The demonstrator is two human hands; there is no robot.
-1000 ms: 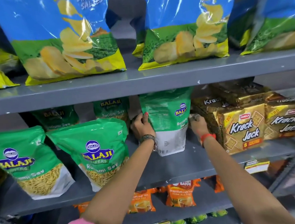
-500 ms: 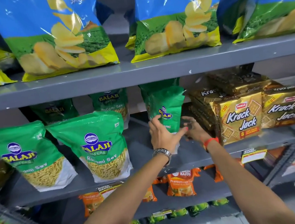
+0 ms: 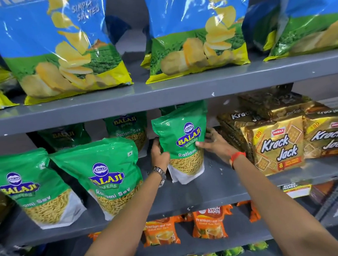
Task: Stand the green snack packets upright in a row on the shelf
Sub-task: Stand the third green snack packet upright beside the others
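Note:
A green Balaji sev packet stands upright on the middle grey shelf, its front label facing me. My left hand grips its left edge and my right hand holds its right side, thumb across the front. Two more green packets stand leaning in a row to the left near the shelf's front. Behind them, two further green packets stand at the back of the shelf.
Gold Krack Jack biscuit packs are stacked right of my hands. Large blue chip bags fill the shelf above. Orange tea packets sit on the shelf below. Bare shelf lies in front of the held packet.
The held packet was turned from back-facing to front-facing and now stands upright. Both hands moved from its lower part to its two sides.

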